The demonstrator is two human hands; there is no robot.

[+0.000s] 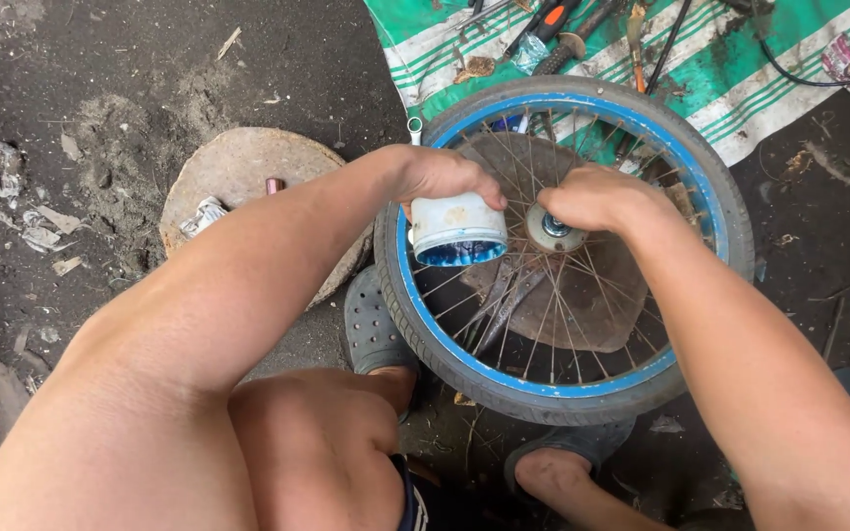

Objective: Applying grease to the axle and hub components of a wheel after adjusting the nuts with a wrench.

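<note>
Left hand [442, 177] grips the tilted white grease tub [458, 229]; right hand [597, 197] pinches at the bicycle wheel [563, 246] hub [551, 229] just beside; keep the wheel steady.

One bicycle wheel [563, 246] fills the middle of the frame. One white tub [457, 228] sits at centre, two hands [440, 177] over the wheel, two grey sandals [371, 324] at the bottom, one striped sheet [740, 79] upper right, one flat stone [248, 172] left of centre.

Dense spokes [582, 315] close off the bicycle wheel [504, 388], leaving only narrow gaps around the hub [553, 231]. Open dirt ground [130, 59] lies clear at left, past a flat stone [248, 167]; scattered tools crowd the striped tarp [740, 88] behind, apparently leaving little room there.
</note>
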